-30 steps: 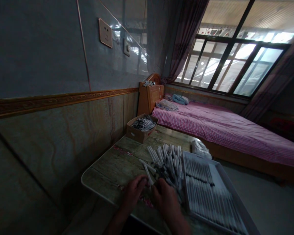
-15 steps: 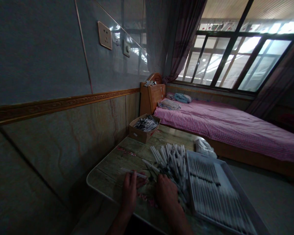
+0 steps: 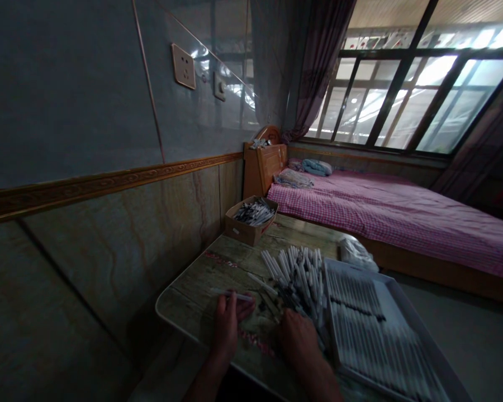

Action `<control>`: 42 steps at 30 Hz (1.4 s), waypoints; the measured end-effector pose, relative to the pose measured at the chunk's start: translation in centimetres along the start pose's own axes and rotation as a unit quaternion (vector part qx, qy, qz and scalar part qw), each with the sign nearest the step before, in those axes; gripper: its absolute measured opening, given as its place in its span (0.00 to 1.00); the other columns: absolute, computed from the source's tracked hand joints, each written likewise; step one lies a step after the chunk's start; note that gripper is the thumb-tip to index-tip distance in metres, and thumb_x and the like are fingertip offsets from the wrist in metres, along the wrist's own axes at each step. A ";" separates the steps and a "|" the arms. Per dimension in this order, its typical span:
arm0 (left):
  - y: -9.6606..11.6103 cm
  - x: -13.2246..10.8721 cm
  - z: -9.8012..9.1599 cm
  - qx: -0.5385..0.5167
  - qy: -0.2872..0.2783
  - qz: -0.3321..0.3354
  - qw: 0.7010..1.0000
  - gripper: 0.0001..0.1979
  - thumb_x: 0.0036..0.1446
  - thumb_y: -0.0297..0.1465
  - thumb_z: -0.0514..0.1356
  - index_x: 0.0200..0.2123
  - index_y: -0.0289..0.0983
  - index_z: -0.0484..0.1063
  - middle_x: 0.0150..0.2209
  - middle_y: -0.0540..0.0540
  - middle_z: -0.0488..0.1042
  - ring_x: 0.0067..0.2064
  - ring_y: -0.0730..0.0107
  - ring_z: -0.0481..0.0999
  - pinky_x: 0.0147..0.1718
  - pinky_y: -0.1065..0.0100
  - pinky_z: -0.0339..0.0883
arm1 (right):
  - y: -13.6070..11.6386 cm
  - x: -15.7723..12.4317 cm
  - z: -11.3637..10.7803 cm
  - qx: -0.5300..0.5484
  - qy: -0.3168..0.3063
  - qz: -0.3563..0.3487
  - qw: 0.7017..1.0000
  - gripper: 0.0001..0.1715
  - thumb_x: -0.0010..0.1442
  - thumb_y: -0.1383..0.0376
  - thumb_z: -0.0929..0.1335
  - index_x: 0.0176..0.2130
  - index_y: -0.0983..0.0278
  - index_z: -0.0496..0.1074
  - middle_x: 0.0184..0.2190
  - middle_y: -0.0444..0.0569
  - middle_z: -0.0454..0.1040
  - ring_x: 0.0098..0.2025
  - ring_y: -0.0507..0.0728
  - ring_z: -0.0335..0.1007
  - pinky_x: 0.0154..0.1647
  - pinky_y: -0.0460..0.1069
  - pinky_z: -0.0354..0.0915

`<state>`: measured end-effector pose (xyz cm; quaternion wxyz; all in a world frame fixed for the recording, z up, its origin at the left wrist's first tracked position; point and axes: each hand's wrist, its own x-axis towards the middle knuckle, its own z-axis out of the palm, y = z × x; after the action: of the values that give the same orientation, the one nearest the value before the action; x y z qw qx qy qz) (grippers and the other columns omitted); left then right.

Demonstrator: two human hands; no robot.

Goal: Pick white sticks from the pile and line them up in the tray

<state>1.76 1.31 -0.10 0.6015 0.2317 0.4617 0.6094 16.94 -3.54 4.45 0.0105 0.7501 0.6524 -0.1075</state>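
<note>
My left hand (image 3: 228, 322) is closed on a thin white pen tube (image 3: 235, 295), held crosswise above the wooden table (image 3: 201, 279). My right hand (image 3: 297, 335) rests palm down at the near edge of a loose pile of white pen tubes (image 3: 297, 271); its fingers reach into the pile and I cannot make out whether they hold one. A white tray (image 3: 385, 329) with rows of laid-out pens sits to the right of the pile.
A cardboard box (image 3: 251, 220) of dark-tipped pens stands at the table's far corner against the tiled wall. A crumpled white bag (image 3: 356, 254) lies behind the tray. A bed with a pink checked cover (image 3: 394, 218) runs under the window.
My left hand has lifted one white pen tube out of the pile and moved it left. My right hand has shifted slightly right, toward the pile's edge.
</note>
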 end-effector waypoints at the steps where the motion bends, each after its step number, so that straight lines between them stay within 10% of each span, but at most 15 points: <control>1: 0.0 0.0 0.0 -0.004 0.002 0.000 1.000 0.06 0.63 0.31 0.56 0.31 0.42 0.65 0.30 0.44 0.83 0.33 0.55 0.84 0.36 0.57 0.77 | 0.1 -0.2 -0.1 0.002 -0.008 0.000 1.000 0.19 0.61 0.77 0.60 0.43 0.70 0.77 0.42 0.61 0.80 0.45 0.63 0.79 0.40 0.50 0.68; 42: 1.1 0.4 0.6 -0.011 0.007 -0.046 0.999 0.08 0.60 0.29 0.58 0.28 0.43 0.64 0.26 0.46 0.80 0.29 0.58 0.82 0.34 0.59 0.74 | 0.8 -3.1 1.6 0.063 -0.010 -0.020 0.998 0.14 0.65 0.72 0.62 0.42 0.66 0.76 0.37 0.56 0.82 0.40 0.60 0.80 0.32 0.46 0.64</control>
<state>1.62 2.03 1.02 0.6282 0.1995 0.4693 0.5877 17.13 -6.95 3.31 -0.0326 0.7352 0.6588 -0.1563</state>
